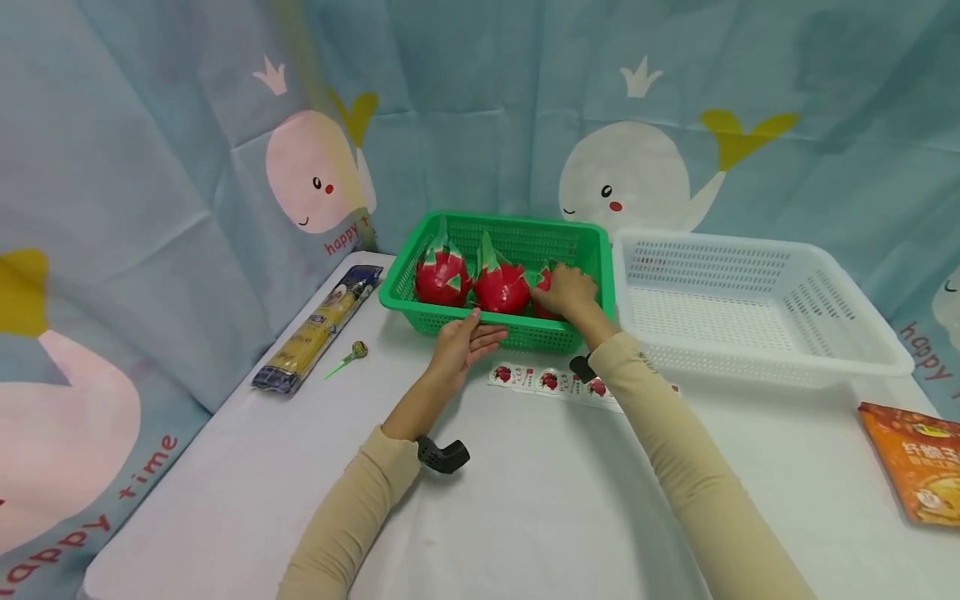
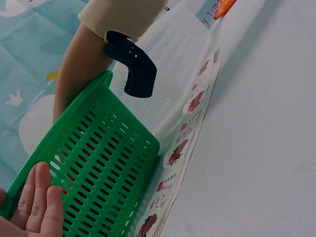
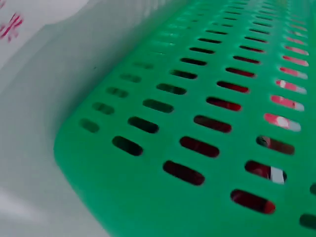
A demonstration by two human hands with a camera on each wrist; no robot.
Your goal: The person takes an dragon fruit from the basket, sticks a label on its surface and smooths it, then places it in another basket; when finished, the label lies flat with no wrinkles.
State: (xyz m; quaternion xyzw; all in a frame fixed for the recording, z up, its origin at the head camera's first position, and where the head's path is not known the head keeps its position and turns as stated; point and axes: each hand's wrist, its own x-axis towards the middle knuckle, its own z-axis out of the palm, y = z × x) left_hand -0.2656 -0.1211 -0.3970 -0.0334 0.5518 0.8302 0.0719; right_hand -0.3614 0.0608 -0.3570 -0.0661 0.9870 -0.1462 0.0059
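A green plastic basket (image 1: 412, 310) with slotted walls holds three red dragon fruits with green-tipped scales, in a row. The left one (image 1: 441, 279) and the middle one (image 1: 501, 287) show well. My right hand (image 1: 572, 293) reaches over the front rim and grips the rightmost dragon fruit (image 1: 542, 279), covering much of it. In the right wrist view only the basket's wall (image 3: 148, 163) shows, with red through the slots. My left hand (image 1: 459, 343) holds the front rim, thumb at the top edge and extended fingers (image 2: 37, 197) along the outer wall.
A white basket (image 1: 750, 358) stands right of the green one. A strip of dragon fruit stickers (image 1: 547, 382) lies in front. To the left are a pasta packet (image 1: 315, 329) and a lollipop (image 1: 358, 349). An orange snack bag (image 1: 915, 462) lies at the right edge.
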